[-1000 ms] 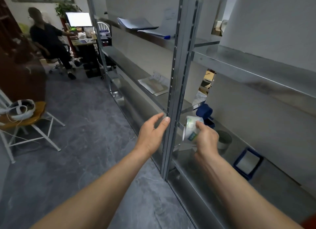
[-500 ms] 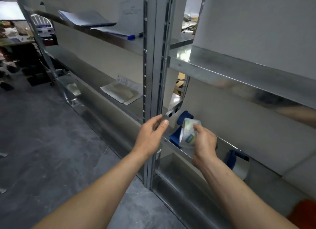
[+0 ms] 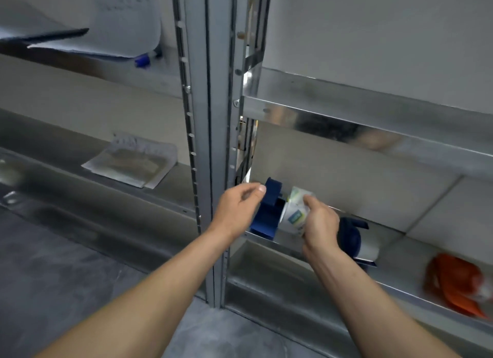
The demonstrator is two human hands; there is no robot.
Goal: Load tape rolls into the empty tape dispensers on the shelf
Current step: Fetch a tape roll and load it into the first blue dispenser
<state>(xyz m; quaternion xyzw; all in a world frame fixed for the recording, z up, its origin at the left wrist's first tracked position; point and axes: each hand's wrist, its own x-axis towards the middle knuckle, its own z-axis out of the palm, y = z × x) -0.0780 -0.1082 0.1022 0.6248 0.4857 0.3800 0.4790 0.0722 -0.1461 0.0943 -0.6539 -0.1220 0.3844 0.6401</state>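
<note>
My right hand [image 3: 320, 225] is curled round a tape roll [image 3: 294, 213], thumb on top and fingers underneath. The roll is white with a small green-and-blue label facing me, and it is tilted on its side. I hold it above the front edge of the metal shelf [image 3: 394, 247], right up against a blue tape dispenser [image 3: 268, 210] that stands at the shelf's left end beside the upright post [image 3: 213, 117]. My left hand [image 3: 237, 210] is in front of that post with the fingers curled in and the thumb tip at the dispenser's upper edge. I cannot tell whether it pinches the dispenser or only touches it. A second dispenser [image 3: 352, 237], dark blue with a pale part, sits on the same shelf just behind my right wrist. Further right on that shelf lies an orange thing [image 3: 453, 283], too blurred to name. In the bay left of the post, a sheaf of papers [image 3: 130, 162] lies flat on a shelf, and on the shelf above it there are more sheets [image 3: 80, 24] and a blue-capped pen [image 3: 142, 60].
</note>
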